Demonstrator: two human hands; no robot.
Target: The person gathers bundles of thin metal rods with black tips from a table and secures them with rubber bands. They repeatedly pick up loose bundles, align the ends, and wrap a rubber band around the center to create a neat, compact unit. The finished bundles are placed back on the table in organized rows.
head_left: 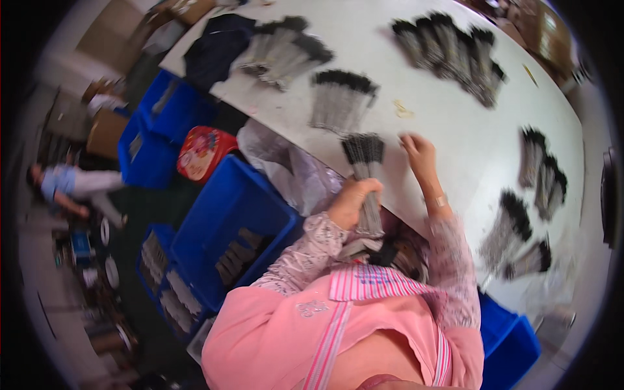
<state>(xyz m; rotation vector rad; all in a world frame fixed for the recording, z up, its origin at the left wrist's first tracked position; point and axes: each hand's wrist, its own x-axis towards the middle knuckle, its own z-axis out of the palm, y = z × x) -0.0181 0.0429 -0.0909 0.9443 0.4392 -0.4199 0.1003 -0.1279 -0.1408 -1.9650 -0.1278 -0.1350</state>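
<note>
My left hand (pixel 355 200) is closed around the lower part of a bundle of thin wire brushes (pixel 364 151). Their black bristle ends fan out at the top, and the pale stems hang below my fist. Just to the right, my right hand (pixel 419 155) is raised over the white table, its fingers drawn together. Whether they pinch anything is too small to see. Beyond that hand, a few yellow rubber bands (pixel 403 109) lie on the tabletop. A loose fan of similar brushes (pixel 342 103) rests on the table ahead of my left hand.
More brush bundles lie on the white table (pixel 448 130), at the far left (pixel 283 51), far right (pixel 448 52) and right (pixel 541 166). Blue bins (pixel 224 201) stand along my left, near a red container (pixel 203 155). Another blue bin (pixel 510 344) is at lower right. A person (pixel 78 185) stands far left.
</note>
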